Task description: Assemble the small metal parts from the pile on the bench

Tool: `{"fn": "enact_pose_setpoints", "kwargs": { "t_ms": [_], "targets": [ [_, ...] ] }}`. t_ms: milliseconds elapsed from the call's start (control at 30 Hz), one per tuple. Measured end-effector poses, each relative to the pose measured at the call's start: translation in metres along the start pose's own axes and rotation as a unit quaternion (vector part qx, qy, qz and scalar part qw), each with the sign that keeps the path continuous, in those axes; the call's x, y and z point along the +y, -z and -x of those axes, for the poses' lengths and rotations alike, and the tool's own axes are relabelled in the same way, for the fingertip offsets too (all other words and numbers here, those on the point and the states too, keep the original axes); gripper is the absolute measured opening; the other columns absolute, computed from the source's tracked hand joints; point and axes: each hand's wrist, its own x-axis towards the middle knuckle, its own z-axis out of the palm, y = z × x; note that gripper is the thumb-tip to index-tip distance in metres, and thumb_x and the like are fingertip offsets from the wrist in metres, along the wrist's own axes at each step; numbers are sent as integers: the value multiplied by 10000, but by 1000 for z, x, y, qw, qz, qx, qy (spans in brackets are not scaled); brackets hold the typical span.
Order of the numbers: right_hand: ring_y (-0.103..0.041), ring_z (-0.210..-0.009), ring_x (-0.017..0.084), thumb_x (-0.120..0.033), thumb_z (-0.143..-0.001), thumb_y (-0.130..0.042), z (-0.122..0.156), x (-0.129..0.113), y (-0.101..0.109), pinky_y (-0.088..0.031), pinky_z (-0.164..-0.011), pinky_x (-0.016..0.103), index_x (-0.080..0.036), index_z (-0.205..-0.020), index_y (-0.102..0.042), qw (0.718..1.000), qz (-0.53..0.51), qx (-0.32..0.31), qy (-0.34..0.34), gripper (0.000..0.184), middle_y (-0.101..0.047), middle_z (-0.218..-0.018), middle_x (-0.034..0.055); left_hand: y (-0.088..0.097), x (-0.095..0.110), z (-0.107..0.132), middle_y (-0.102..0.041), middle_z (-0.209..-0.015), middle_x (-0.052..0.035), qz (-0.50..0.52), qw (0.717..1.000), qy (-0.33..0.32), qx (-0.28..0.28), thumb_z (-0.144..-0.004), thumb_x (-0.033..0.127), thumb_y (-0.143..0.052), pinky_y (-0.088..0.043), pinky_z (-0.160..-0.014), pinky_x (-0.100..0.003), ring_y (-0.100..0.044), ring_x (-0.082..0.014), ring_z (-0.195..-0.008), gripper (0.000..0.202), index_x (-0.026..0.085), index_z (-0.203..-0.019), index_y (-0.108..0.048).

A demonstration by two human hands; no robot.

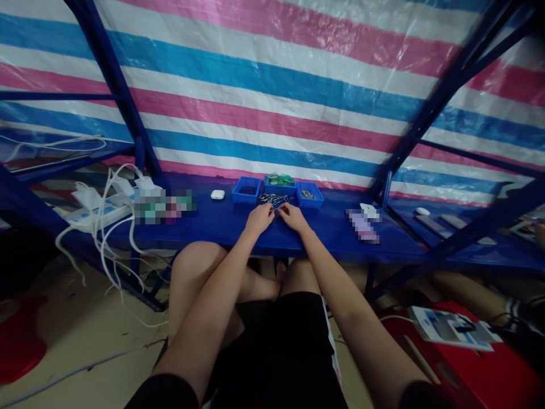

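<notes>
My left hand (pixel 259 218) and my right hand (pixel 292 217) rest close together on the blue bench (pixel 323 230), fingers curled in a pinch. Between their fingertips is a small thin metal part (pixel 276 209), too small to name. Just beyond the hands lies a pile of small metal parts (pixel 272 199). Behind it stand three blue bins: a left bin (pixel 246 190), a middle bin (pixel 279 182) with green pieces, and a right bin (pixel 309 195) with small metal bits.
A white earbud case (pixel 217 194) lies left of the bins. A power strip with white chargers and cables (pixel 100 207) sits at far left. White objects (pixel 369 211) lie at right. Blue rack posts (pixel 113 74) frame the bench. A red stool (pixel 464 363) stands beside my right leg.
</notes>
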Motion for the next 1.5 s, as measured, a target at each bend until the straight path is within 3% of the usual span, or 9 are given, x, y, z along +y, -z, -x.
{"fn": "enact_pose_setpoints", "kwargs": {
  "t_ms": [600, 1033, 1167, 1333, 1500],
  "targets": [
    [-576, -732, 135, -206, -775, -502, -3, 14, -6, -437, -714, 248, -183, -842, -597, 999, -20, 7, 29, 119, -633, -802, 18, -5, -6, -1, -632, -957, -74, -22, 999, -30, 10, -858, 244, -425, -426, -761, -277, -553, -198, -917, 199, 186, -972, -577],
    [-554, -751, 152, -170, -744, -512, -4, 17, -6, -420, -723, 258, -188, -831, -625, 999, 33, -13, 40, 144, -626, -803, 27, -7, -4, -3, -619, -973, -62, 43, 997, -67, 25, -855, 246, -434, -432, -795, -271, -554, -178, -932, 178, 189, -954, -570],
    [-572, -768, 147, -145, -758, -474, -3, 15, -5, -421, -732, 254, -186, -883, -619, 1000, 8, -6, 27, 195, -643, -847, 28, -2, 0, 0, -619, -922, -65, 43, 998, -43, 20, -829, 245, -462, -433, -753, -269, -565, -185, -897, 159, 185, -941, -559],
    [-570, -750, 150, -268, -829, -457, -2, 10, -3, -409, -709, 252, -194, -854, -619, 1000, -1, 8, 16, 180, -646, -818, 22, 0, 1, 0, -634, -892, -61, 38, 999, -10, -3, -830, 256, -461, -423, -711, -258, -591, -184, -842, 169, 192, -963, -543],
    [-561, -712, 142, -428, -865, -414, -1, 5, -1, -391, -678, 240, -198, -818, -612, 1000, -17, 15, 3, 307, -640, -773, 13, -3, -1, -1, -637, -870, -62, 14, 1000, -10, 6, -840, 270, -451, -423, -705, -262, -591, -190, -845, 180, 196, -977, -541]
  ]
}}
